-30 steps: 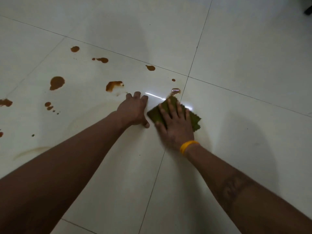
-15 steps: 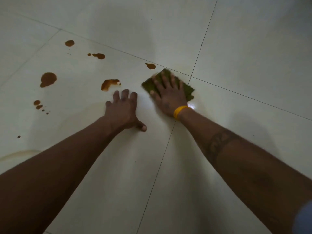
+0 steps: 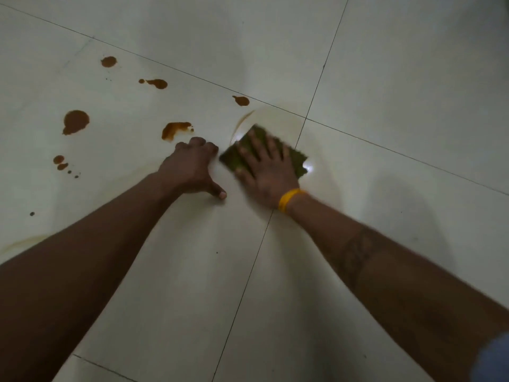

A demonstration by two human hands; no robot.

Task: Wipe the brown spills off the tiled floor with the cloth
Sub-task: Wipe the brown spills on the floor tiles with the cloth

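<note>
My right hand (image 3: 265, 172), with a yellow band at the wrist, presses flat on a green cloth (image 3: 234, 158) lying on the white tiled floor (image 3: 385, 78) beside a tile joint. Just above the cloth curves a thin wet brown smear (image 3: 239, 123). My left hand (image 3: 190, 168) rests on the floor left of the cloth, fingers curled, thumb out, holding nothing. Brown spills lie to the left: an elongated one (image 3: 173, 130) just above my left hand, a round one (image 3: 75, 121), a small one (image 3: 242, 100) near the joint, and several drops farther out.
Dark grout lines cross near the cloth (image 3: 305, 118). A faint brownish streak (image 3: 19, 244) marks the floor at the far left. A bright reflection (image 3: 309, 169) shines beside the cloth.
My right hand has pulled the cloth back toward me from just below the small spill, leaving a curved wet smear. My left hand has stayed planted.
</note>
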